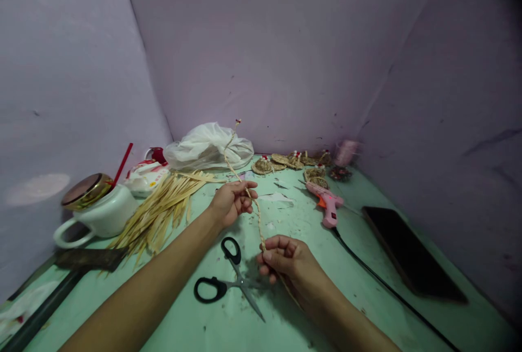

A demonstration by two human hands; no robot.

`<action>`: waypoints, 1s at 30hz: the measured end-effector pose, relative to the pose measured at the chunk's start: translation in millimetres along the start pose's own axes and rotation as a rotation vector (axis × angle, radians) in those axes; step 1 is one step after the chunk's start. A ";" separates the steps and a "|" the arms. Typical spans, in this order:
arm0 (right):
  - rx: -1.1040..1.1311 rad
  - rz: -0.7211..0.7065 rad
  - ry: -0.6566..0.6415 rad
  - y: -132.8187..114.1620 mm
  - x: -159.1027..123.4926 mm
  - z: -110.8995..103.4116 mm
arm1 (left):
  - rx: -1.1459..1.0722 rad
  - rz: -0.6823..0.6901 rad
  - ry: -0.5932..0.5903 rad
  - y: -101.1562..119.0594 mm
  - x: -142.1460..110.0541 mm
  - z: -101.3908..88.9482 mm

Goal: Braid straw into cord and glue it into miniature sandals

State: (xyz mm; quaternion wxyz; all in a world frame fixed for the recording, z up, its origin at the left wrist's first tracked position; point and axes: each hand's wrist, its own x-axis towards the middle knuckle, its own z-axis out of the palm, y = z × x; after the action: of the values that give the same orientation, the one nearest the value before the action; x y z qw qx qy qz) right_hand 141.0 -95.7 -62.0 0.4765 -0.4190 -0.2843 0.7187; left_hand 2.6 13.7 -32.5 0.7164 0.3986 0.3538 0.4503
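Note:
A thin, straw-coloured braided cord (260, 222) runs between my two hands. My left hand (233, 203) pinches it near the middle of the view, and beyond that hand the cord's free end rises, with a small red bit at its tip. Closer to me, my right hand (287, 259) grips the cord between thumb and fingers, and its tail hangs down past the wrist. Just below and between the hands, black-handled scissors (233, 281) lie on the table with their blades apart. Dry flat straw strips (163, 208) are piled left of my left hand.
A pink glue gun (327, 205) with a black cable and a dark phone (411, 251) lie to the right. Small woven straw hats (265, 165) sit along the back near a white plastic bag (210, 148). A white mug (108, 211) and a hammer (89, 259) are at left.

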 end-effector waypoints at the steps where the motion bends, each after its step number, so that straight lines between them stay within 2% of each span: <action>1: -0.004 -0.008 0.014 0.3 -0.2 0.7 | 0.014 -0.016 -0.006 0.4 0.1 -0.1; 8: -0.014 -0.088 0.207 -5.8 2.6 -2.1 | 0.286 -0.202 -0.152 4.9 -12.4 3.7; 12: -0.037 -0.110 0.231 -10.5 3.1 -4.3 | 0.476 -0.161 -0.194 -1.1 -26.4 21.7; 16: -0.010 -0.055 0.117 -14.4 0.8 -4.6 | 0.531 -0.081 -0.141 -3.7 -32.5 36.3; 20: 0.072 0.091 -0.044 -22.3 -2.9 -7.6 | 0.536 -0.059 -0.132 2.8 -32.1 34.3; 30: -0.288 0.077 -0.249 -42.2 -13.8 -20.0 | 0.514 -0.035 -0.158 7.1 -32.9 29.7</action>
State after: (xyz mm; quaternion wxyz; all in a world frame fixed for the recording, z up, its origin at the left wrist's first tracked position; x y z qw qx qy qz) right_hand 180.0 -92.0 -33.1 0.3449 -0.4014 -0.4247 0.7345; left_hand 14.4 -22.3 -8.5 0.6248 0.5950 0.4063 0.3010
